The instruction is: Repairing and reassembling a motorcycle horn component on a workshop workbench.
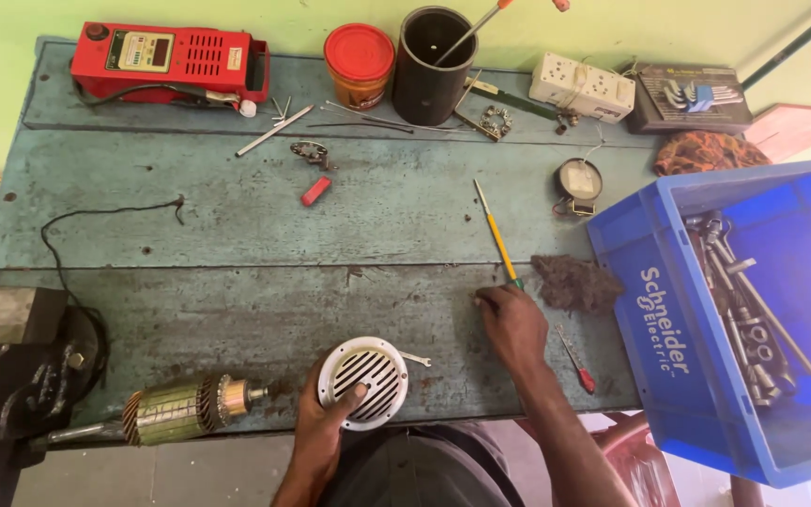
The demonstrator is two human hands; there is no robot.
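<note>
Down at six o'clock of the bench, the left hand (316,432) is clamped on a round slotted grille (364,382), thumb over its face, fingers under its rim; the grille is pale metal, ribbed with parallel slats, and it tilts at the bench's near edge. Just to the one o'clock of it, the right hand (511,324) rests knuckles-up on the wood, fingers curled down at the butt of a yellow-handled screwdriver (497,235); whether those fingers pinch the handle or merely touch it I cannot tell. That screwdriver runs its long axis from the hand toward twelve o'clock, leaning slightly to eleven, green cap nearest the fingers, thin steel tip farthest away; so the right hand is plainly the nearer of the two, the left well apart.

Outward: a clump of dark brown fibrous wadding (576,283) lies just at two o'clock of the right hand; a small red-handled screwdriver (576,362) at four o'clock; a motor armature (180,410) with copper windings at nine o'clock of the left hand; a blue plastic crate (668,282) of steel spanners at three o'clock; the workbench (237,225) itself is worn, blue-painted planking, scuffed and rust-stained.
</note>
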